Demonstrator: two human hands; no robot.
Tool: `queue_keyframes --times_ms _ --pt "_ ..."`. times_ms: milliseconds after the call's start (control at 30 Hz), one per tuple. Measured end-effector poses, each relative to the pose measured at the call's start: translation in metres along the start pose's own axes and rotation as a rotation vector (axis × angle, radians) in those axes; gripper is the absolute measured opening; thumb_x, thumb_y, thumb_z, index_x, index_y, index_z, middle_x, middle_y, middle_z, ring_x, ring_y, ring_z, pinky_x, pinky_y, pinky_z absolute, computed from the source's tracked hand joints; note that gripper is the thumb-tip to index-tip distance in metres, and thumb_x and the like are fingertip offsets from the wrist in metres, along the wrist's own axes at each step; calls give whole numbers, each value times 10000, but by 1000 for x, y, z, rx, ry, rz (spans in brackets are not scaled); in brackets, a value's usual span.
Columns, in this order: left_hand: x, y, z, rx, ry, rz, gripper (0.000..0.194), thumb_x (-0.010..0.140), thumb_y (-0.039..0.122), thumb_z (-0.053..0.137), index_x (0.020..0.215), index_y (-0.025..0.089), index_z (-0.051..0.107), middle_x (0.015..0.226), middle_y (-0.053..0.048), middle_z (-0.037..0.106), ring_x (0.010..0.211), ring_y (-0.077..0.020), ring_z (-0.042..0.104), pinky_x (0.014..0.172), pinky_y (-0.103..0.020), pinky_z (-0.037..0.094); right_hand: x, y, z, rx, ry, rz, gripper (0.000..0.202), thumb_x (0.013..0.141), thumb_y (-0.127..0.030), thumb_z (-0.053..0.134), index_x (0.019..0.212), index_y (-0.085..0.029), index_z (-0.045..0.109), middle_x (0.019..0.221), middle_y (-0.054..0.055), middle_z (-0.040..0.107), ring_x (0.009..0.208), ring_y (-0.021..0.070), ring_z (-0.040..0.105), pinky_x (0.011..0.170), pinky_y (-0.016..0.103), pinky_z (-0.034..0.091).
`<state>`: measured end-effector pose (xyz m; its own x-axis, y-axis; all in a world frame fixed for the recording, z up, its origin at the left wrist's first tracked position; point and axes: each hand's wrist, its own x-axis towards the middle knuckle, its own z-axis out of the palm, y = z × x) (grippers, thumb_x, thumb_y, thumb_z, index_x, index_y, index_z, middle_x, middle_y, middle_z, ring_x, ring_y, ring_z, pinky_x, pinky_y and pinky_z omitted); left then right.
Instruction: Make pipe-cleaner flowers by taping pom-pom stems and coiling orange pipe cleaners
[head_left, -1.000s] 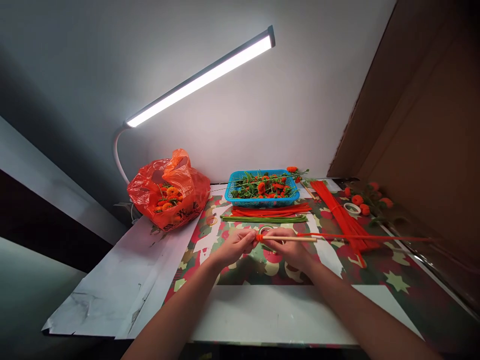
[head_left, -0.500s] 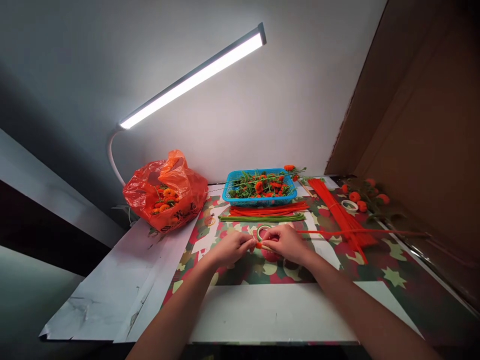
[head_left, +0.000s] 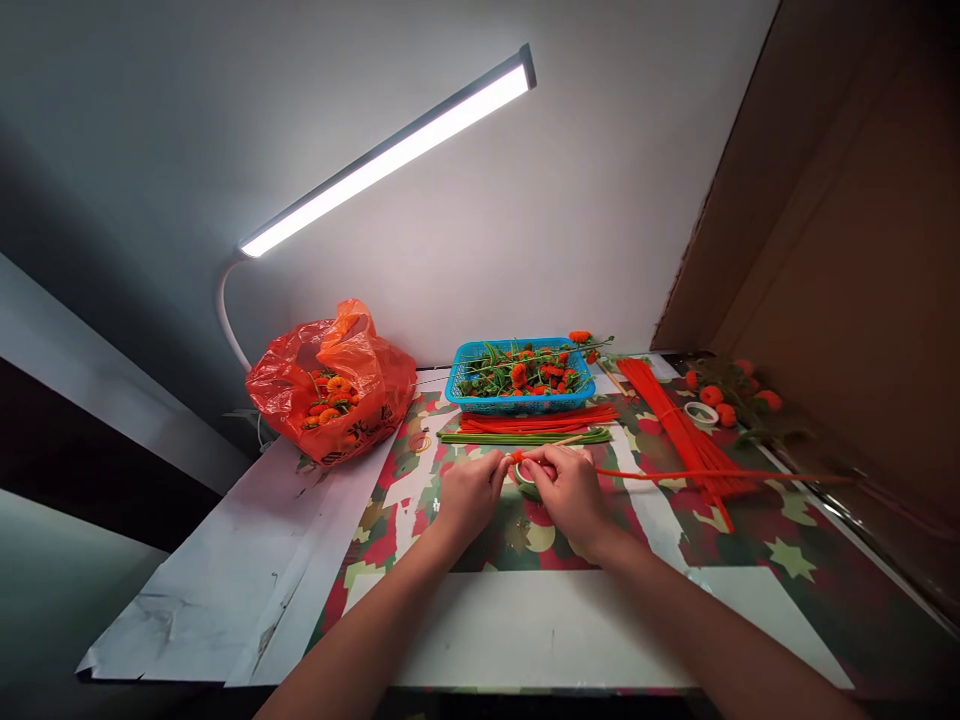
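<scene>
Close together over the middle of the table, my two hands work on one orange pipe cleaner [head_left: 652,475]. Its long free end runs out to the right, across a bundle of similar ones. A small orange coil [head_left: 517,457] shows between my fingertips. My left hand [head_left: 472,490] is closed, thumb and forefinger pinching at the coil's left side. My right hand [head_left: 566,490] is closed round the pipe cleaner and a thin pale stick [head_left: 570,440], whose end sticks out above the knuckles. Just beneath the right fingers lies a roll of green tape [head_left: 527,488], partly hidden.
Beyond my hands lie green pipe cleaners [head_left: 525,438] and a blue basket [head_left: 517,404] of orange pipe-cleaner flowers. A red plastic bag [head_left: 375,400] of flowers stands left. An orange pipe-cleaner bundle [head_left: 667,420], a white tape roll [head_left: 700,413] and more flowers [head_left: 726,414] lie right. A lamp [head_left: 390,150] hangs above.
Both hands have shifted slightly up, away from me, and the stick now tilts up to the right above my right hand. The pipe cleaner's free end has dropped a little.
</scene>
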<state>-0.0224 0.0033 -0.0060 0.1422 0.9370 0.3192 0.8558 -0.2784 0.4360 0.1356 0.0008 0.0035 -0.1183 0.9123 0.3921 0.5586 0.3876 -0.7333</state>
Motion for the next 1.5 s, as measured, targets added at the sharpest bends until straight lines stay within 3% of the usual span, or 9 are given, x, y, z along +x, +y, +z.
queue_keyframes --times_ms 167,300,467,667,767,900,1133,1300,1500 --pt "-1 3 1 -303 81 -50 396 924 404 342 613 189 457 547 18 436 522 -125 385 543 -248 249 0 1 -1 246 8 17 155 850 -253 556 811 -215 701 841 41 722 804 195 637 781 341 427" --pt "4 -2 4 -676 36 -83 441 894 511 371 633 174 483 562 28 412 525 -107 360 525 -232 273 6 9 -5 589 -144 55 191 802 -345 614 888 -220 729 965 55 722 899 210 649 784 340 485" --pt "9 -16 9 -993 -257 -112 510 822 649 410 670 167 481 517 76 259 463 -74 206 455 -215 187 17 24 -12 750 -387 225 308 695 -454 714 849 -189 743 843 50 714 770 179 635 674 293 482" --pt "9 -22 -9 -722 -610 43 460 872 561 384 663 163 484 568 49 344 511 -88 305 480 -214 245 24 34 -25 462 -641 210 235 672 -373 713 624 -143 700 567 5 628 539 122 541 502 235 372" --pt "10 -19 -15 -493 -601 120 401 894 457 389 636 162 476 566 46 356 544 -94 325 511 -216 248 22 31 -26 188 -548 171 161 688 -296 677 611 -156 698 542 4 635 518 128 532 491 239 327" --pt "11 -19 -15 -386 -522 95 376 911 404 351 624 175 428 534 54 342 505 -92 330 496 -219 236 16 23 -21 -66 -294 5 130 729 -241 654 616 -202 704 622 -4 699 588 136 573 688 299 345" --pt "9 -13 -17 -342 -441 78 389 930 411 301 620 189 379 513 46 391 492 -104 393 503 -218 257 11 20 -15 -165 -40 -214 201 832 -252 637 640 -213 683 681 -19 719 666 127 609 747 322 224" --pt "9 -8 -16 -251 -289 72 395 929 410 305 611 191 391 528 35 419 504 -114 391 516 -230 255 8 19 -12 -340 124 -420 269 919 -266 525 704 -198 672 622 -3 670 616 125 539 699 326 202" --pt "3 -4 -6 -159 -90 47 420 934 425 309 591 192 375 538 28 396 517 -120 352 539 -253 231 2 15 -2 -352 228 -422 274 912 -245 520 663 -180 614 589 -9 636 596 129 516 676 318 218"
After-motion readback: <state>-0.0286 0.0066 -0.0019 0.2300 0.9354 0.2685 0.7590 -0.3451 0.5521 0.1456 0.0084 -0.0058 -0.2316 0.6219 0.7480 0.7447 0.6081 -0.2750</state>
